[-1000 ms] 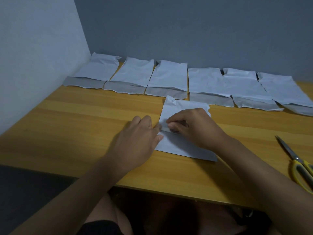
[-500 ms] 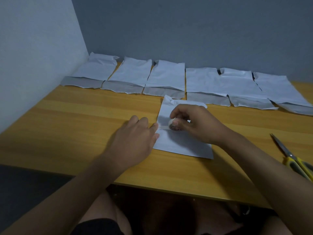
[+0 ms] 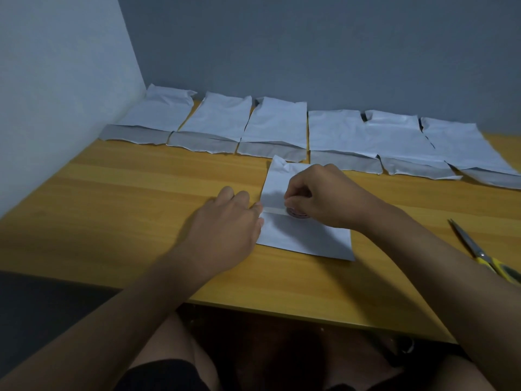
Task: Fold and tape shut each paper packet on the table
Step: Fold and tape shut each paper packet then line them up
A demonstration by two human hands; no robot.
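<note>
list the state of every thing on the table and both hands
front packet: flat, strip of tape across it
tape roll: on the front packet, gripped by the right hand
left hand: fingers straight, at the packet's left edge
six back packets: in a row, lower flaps folded
scissors: lying untouched at right

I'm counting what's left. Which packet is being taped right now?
The lone packet in front of the back row: the left hand pins its edge, the right hand pulls a tape roll across it.
</note>
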